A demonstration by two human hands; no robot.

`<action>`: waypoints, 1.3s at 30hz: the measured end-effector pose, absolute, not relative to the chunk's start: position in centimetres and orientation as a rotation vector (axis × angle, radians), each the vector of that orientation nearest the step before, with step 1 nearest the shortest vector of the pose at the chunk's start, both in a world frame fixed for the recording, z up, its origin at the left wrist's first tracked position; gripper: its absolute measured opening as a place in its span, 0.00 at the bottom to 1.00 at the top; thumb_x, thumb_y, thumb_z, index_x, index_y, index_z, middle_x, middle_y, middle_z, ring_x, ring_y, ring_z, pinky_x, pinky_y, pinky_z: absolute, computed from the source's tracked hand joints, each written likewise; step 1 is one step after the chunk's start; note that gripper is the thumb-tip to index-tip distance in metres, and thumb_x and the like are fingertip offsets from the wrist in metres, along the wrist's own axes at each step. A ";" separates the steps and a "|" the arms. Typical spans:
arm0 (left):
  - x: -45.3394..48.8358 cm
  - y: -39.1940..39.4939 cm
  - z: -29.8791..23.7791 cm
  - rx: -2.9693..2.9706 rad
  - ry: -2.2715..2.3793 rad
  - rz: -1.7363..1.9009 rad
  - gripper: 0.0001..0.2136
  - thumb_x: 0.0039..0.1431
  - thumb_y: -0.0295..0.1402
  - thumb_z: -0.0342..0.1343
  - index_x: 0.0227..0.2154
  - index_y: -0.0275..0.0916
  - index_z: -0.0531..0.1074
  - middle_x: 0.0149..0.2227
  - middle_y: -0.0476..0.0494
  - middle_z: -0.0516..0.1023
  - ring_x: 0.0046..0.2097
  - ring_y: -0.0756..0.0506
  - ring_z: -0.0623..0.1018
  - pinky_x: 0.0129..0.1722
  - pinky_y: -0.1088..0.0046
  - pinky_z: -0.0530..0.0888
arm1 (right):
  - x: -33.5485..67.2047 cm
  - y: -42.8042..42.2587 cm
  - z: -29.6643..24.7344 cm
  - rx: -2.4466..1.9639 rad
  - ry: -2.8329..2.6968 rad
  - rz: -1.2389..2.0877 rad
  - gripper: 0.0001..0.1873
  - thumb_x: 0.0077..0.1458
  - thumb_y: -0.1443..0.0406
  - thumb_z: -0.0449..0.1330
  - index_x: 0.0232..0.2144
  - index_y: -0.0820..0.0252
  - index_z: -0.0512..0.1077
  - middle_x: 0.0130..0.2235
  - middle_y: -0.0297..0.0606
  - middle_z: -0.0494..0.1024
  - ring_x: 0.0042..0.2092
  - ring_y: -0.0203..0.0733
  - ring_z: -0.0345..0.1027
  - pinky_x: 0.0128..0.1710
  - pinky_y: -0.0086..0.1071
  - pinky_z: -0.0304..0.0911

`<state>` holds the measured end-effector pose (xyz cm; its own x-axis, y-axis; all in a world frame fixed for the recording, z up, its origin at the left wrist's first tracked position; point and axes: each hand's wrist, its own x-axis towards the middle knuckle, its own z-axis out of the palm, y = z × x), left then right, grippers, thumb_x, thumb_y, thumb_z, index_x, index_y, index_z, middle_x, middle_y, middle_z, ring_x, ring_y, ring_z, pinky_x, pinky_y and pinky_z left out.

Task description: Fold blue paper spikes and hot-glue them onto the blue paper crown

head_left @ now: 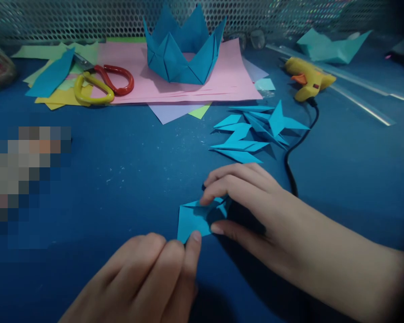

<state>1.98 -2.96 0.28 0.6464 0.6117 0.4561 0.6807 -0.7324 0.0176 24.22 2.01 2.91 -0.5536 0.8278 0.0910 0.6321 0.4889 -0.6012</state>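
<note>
A small piece of folded blue paper [191, 220] is between my hands, low in the middle of the head view. My left hand [144, 273] pinches its lower edge, the thumb lying on top and the other fingers curled under. From the right, my right hand [256, 206] holds the same paper, with fingertips at its upper edge and the thumb at its lower right corner. The paper's right part is partly hidden by that hand's fingers and shadow. Just beyond lie several pointed folded blue paper pieces [242, 146] in a loose pile.
At the back, a blue paper crown shape [185, 63] stands on pink sheets [121, 58], with red-and-yellow-handled scissors [94, 89] left of it. A yellow glue gun [309, 80] trails a black cord [287, 166] near my right hand. Clear glue sticks [366, 105] lie beside it.
</note>
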 end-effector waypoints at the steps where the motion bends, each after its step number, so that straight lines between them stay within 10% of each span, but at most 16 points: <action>1: 2.2 -2.8 0.3 -2.705 -1.071 -0.679 0.13 0.68 0.26 0.46 0.46 0.39 0.74 0.35 0.54 0.76 0.40 0.49 0.71 0.44 0.68 0.66 | 24.3 2.1 2.9 -1.210 -2.374 0.772 0.14 0.59 0.74 0.57 0.45 0.53 0.68 0.48 0.36 0.73 0.51 0.43 0.65 0.49 0.39 0.67; 17: 2.7 -1.6 0.3 -2.799 -1.009 -0.546 0.15 0.70 0.28 0.40 0.51 0.33 0.69 0.51 0.45 0.72 0.48 0.47 0.69 0.46 0.65 0.64 | 24.6 3.3 3.5 -1.211 -2.383 0.906 0.23 0.54 0.70 0.62 0.54 0.59 0.71 0.42 0.36 0.76 0.36 0.35 0.72 0.33 0.26 0.70; 24: 2.5 -2.1 0.0 -2.769 -0.940 -0.560 0.15 0.66 0.24 0.43 0.49 0.31 0.71 0.50 0.45 0.73 0.51 0.49 0.69 0.67 0.71 0.51 | 24.5 3.7 3.2 -1.190 -2.339 0.891 0.10 0.59 0.62 0.64 0.43 0.58 0.77 0.35 0.34 0.78 0.35 0.34 0.72 0.32 0.25 0.66; 39: 2.7 -2.1 0.3 -2.823 -0.933 -0.635 0.14 0.65 0.24 0.44 0.47 0.30 0.73 0.48 0.47 0.78 0.52 0.48 0.72 0.68 0.71 0.52 | 24.0 3.4 2.7 -1.249 -2.326 0.826 0.07 0.61 0.71 0.57 0.30 0.58 0.71 0.32 0.32 0.75 0.33 0.33 0.70 0.30 0.25 0.62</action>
<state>2.66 -2.15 0.26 0.7252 0.5471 0.4181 0.5895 -0.8071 0.0336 24.04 3.42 2.69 -0.5368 0.8423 0.0480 0.6232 0.4342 -0.6505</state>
